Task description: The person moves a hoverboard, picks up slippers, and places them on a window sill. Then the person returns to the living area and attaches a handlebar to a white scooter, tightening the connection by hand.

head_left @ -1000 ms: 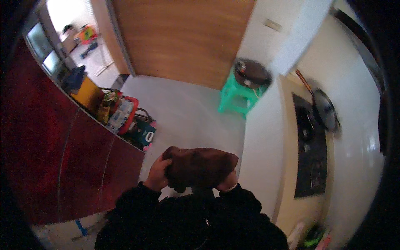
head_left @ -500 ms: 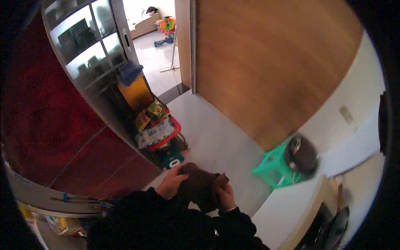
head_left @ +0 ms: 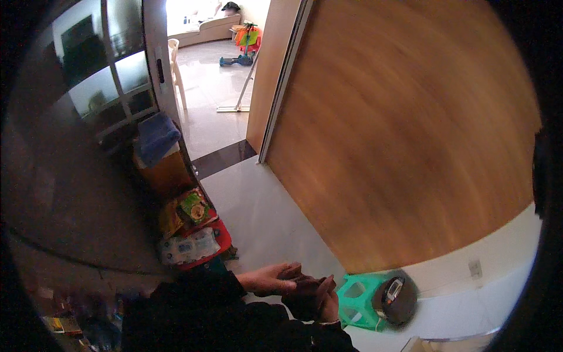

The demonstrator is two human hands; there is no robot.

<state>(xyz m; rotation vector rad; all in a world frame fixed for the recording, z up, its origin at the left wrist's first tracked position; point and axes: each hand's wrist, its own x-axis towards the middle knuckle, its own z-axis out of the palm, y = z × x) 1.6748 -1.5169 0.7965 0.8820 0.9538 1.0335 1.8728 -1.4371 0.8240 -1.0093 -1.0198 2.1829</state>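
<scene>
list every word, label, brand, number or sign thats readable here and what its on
None can be read.
Green and yellow packet: printed, too small and blurred to read.
Clear-wrapped pack: markings too blurred to read.
Dark round appliance by the green stool: front panel too small to read.
Brown cloth: no print shows.

Cloth (head_left: pixel 304 301) — dark brown, stool (head_left: pixel 366 301) — green
</scene>
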